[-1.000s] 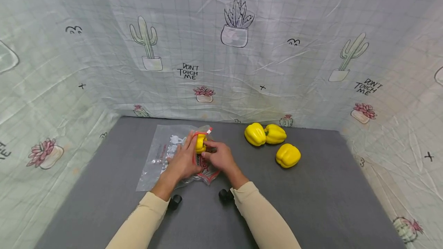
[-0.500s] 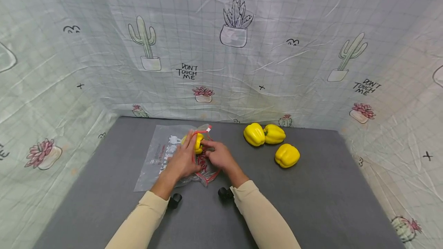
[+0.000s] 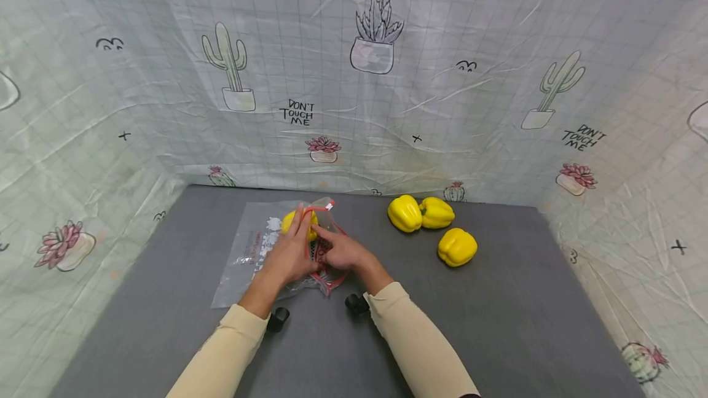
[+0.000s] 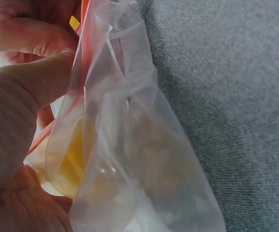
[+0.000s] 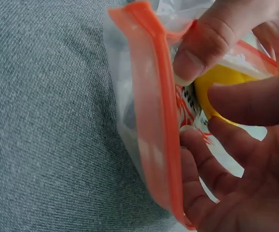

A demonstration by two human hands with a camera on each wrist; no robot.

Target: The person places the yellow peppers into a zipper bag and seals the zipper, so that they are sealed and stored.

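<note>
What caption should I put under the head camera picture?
Left hand and right hand at a clear bag, one yellow pepper inside, three more peppers nearby.

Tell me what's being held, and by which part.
The left hand holds the clear bag by its red-rimmed mouth. The right hand is at that opening, near the yellow pepper inside; whether it grips that cannot be told.

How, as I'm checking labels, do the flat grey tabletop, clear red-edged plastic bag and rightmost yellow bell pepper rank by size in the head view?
Largest to smallest:
Grey tabletop
Clear plastic bag
Rightmost yellow bell pepper
</note>
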